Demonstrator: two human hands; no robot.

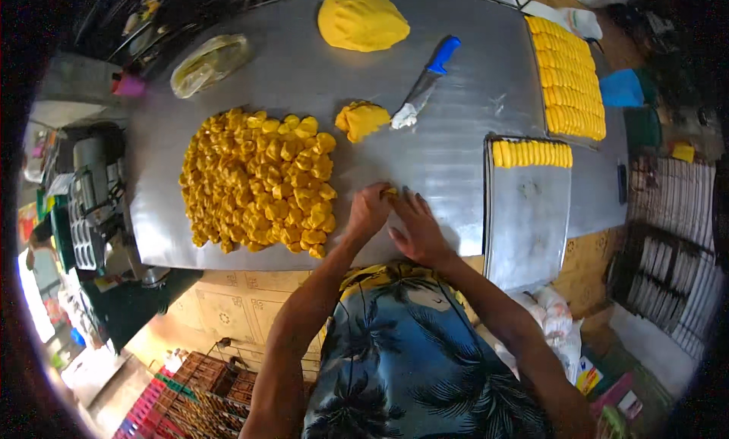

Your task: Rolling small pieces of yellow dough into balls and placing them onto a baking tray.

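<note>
My left hand (368,213) is on the metal table with curled fingers, pinching a small brownish-yellow piece of dough (389,192), only partly visible. Right beside it, my right hand (422,230) lies with its fingers stretched out, the fingertips close to that piece. Left of my hands spreads a wide bed of many small, glossy, brownish-yellow dough pieces (262,182). Beyond my hands sits a flattened yellow dough lump (363,120). Next to it lies a knife with a blue handle (443,56), its blade end smeared white.
A large yellow dough mound (363,20) and a crumpled plastic bag (210,64) lie at the far side. To the right, one tray (528,234) carries a single row of yellow dough rolls (531,154); another tray behind is filled with rolls (569,82). Stacked trays (668,264) stand far right.
</note>
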